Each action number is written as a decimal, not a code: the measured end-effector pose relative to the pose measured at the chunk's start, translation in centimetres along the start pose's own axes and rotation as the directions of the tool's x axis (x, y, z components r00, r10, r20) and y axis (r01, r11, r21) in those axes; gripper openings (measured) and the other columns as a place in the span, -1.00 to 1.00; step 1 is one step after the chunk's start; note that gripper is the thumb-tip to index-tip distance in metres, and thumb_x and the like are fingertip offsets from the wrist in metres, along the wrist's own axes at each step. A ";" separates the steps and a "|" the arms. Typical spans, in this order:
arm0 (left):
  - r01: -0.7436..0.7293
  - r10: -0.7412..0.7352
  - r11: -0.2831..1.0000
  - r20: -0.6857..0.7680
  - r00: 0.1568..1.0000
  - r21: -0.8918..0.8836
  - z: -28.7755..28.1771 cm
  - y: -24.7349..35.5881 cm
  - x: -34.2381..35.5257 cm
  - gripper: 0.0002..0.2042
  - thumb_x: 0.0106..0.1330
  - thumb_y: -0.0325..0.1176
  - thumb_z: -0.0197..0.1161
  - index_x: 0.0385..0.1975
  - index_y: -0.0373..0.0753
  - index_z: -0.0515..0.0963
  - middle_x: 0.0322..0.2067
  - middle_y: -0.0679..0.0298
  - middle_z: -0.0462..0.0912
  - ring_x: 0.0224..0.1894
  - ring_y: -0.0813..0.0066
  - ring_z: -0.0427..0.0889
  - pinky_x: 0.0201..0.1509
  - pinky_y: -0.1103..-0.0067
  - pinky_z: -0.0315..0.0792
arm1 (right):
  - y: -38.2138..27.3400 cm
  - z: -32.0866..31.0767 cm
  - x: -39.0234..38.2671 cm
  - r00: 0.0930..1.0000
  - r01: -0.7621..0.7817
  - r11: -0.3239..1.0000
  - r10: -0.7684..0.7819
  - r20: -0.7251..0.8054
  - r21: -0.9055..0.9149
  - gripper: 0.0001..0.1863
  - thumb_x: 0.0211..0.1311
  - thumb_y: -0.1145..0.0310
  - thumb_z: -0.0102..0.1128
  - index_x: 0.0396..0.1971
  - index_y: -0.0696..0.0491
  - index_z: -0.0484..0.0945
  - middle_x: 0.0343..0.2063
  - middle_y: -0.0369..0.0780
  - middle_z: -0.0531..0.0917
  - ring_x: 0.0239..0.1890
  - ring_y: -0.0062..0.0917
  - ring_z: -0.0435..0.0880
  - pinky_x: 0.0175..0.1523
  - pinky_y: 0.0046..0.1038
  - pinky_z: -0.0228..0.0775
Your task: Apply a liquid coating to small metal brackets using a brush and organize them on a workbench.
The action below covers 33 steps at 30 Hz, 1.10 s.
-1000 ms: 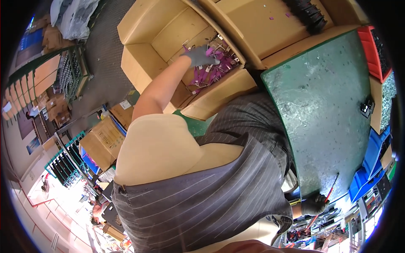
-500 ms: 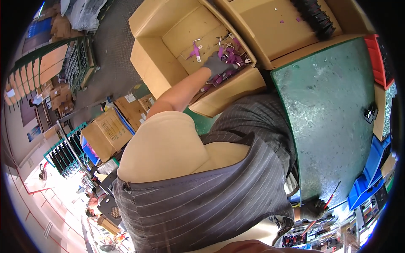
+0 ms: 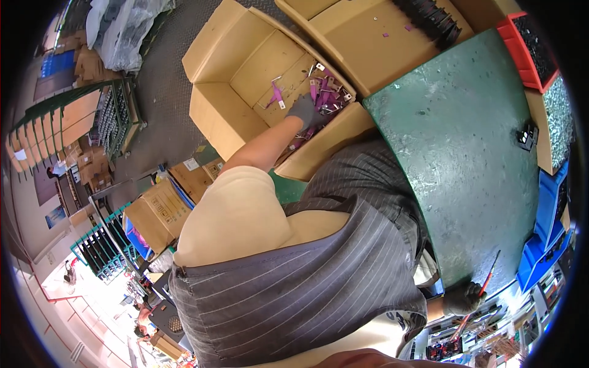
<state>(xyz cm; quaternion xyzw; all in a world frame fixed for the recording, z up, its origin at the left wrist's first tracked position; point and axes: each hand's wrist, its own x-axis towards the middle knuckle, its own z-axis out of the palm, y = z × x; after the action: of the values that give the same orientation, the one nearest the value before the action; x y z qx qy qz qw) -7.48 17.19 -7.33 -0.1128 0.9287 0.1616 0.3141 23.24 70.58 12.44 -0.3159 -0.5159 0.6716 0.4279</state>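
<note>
My left hand (image 3: 303, 110), in a grey glove, reaches down into an open cardboard box (image 3: 224, 109). Its fingertips are among a heap of purple strip-like parts with metal ends (image 3: 328, 92); I cannot tell whether they grip one. A single purple part (image 3: 277, 96) lies apart from the heap on the box floor. At the lower right, beside the near end of a green worktable (image 3: 448, 141), my right hand (image 3: 464, 299) wears a dark glove. It is closed around a long, thin red tool with a dark pointed tip (image 3: 489, 274), slanting upward.
A second cardboard box (image 3: 350, 37) with a row of black parts (image 3: 432, 21) adjoins the first. Along the table's right edge are a red bin (image 3: 526, 58), a box of small metal pieces (image 3: 557, 126) and blue bins (image 3: 540, 248). A small black part (image 3: 526, 136) sits on the table.
The view has shifted, so the boxes and table appear farther left. My left hand stays among the purple parts, slightly lower along the heap. My right hand still holds the red tool.
</note>
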 end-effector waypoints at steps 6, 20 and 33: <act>0.107 -0.100 0.981 0.052 0.994 -0.164 -0.4 -0.1 1.0 -0.28 -0.22 -0.02 0.36 -0.06 -0.40 0.38 -0.13 -0.15 0.49 -0.06 0.02 0.51 0.06 0.35 0.37 | 0.4 0.0 0.1 1.000 0.027 1.000 -0.027 0.004 -0.011 -0.64 0.07 0.22 -0.02 -0.21 0.15 0.50 -0.55 -0.20 0.45 -0.54 -0.52 0.35 -0.41 -0.56 0.16; 0.007 0.011 0.990 0.133 0.991 -0.139 1.0 -2.3 1.6 -0.42 -0.14 0.01 0.27 -0.21 -0.37 0.51 -0.25 -0.16 0.55 -0.14 0.02 0.55 -0.06 0.35 0.40 | 1.1 0.8 -1.2 0.993 0.061 0.988 -0.075 0.092 0.142 -0.66 0.10 0.26 0.01 -0.18 0.14 0.47 -0.55 -0.26 0.40 -0.52 -0.61 0.29 -0.43 -0.65 0.10; -0.173 0.147 0.849 -0.092 0.985 -0.499 -16.4 -3.1 -5.2 -0.81 0.00 -0.39 0.27 -0.39 -0.29 0.52 -0.58 0.35 0.54 -0.57 0.59 0.47 -0.48 0.62 0.36 | 1.3 1.4 -1.6 0.993 0.015 0.972 -0.042 0.109 0.236 -0.68 0.06 0.30 0.10 -0.20 0.14 0.50 -0.52 -0.20 0.42 -0.53 -0.62 0.30 -0.48 -0.69 0.09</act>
<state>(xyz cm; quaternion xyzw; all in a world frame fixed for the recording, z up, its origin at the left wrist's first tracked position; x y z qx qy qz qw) -11.51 8.80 7.50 -0.1175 0.8676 0.4219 0.2357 22.37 68.41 11.56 -0.2170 -0.4609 0.7383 0.4419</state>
